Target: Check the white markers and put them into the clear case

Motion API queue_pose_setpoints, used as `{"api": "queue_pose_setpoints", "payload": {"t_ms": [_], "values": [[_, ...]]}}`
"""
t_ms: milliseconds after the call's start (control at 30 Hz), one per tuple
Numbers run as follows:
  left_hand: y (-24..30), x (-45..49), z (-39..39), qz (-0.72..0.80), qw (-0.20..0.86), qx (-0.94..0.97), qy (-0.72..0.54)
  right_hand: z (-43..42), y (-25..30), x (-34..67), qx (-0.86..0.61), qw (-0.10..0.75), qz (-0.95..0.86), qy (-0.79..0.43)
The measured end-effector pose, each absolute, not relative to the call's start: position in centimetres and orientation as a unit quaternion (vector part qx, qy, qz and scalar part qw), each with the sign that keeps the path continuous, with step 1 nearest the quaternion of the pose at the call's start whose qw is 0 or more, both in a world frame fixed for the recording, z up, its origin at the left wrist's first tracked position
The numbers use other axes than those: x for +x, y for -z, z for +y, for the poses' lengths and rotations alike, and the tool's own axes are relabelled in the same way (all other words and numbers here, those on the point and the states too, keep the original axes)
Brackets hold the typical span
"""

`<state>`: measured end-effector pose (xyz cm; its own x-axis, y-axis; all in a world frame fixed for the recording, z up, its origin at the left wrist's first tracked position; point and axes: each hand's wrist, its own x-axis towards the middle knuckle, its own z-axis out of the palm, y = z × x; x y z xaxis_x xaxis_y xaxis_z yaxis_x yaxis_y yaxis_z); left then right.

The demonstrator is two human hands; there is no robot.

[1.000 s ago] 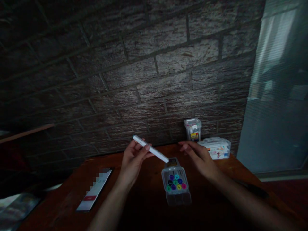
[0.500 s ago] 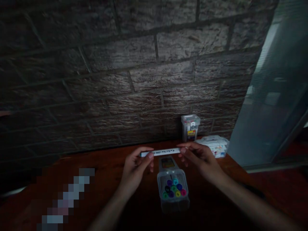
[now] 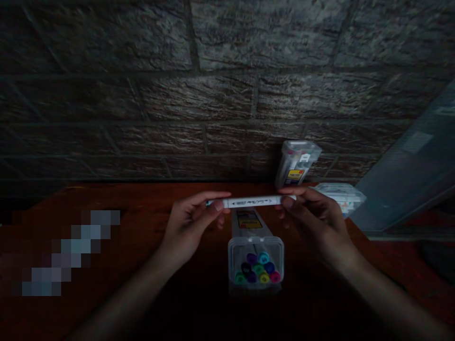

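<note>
A white marker with dark printing along its barrel is held level between my two hands. My left hand pinches its left end, where a bit of teal shows at the tip. On the other end, the thumb and fingers of my right hand are closed. Below the marker, a clear plastic marker case lies on its side with its open end towards me. Inside it are several markers with purple, light blue, black, green, blue, yellow and pink ends.
Against the brick wall stands a second clear case of markers. A clear lidded box sits right of it, partly behind my right hand. The wooden table has a pixelated patch at left.
My view has tipped down and come closer, so the table fills more of it. Both hands still hold the marker by its ends, and the case stays below it.
</note>
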<state>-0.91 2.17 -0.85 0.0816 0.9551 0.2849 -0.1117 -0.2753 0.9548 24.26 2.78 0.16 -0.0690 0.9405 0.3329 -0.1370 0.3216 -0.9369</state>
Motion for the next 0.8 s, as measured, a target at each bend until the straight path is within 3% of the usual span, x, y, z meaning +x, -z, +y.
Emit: {"api": "queue_pose_setpoints", "payload": {"t_ms": [800], "values": [[1.09,-0.95,2.40,0.402,0.420,0.600,-0.549,2.75,-0.06,24.38,-0.347,0.573,-0.576,-0.469]]}}
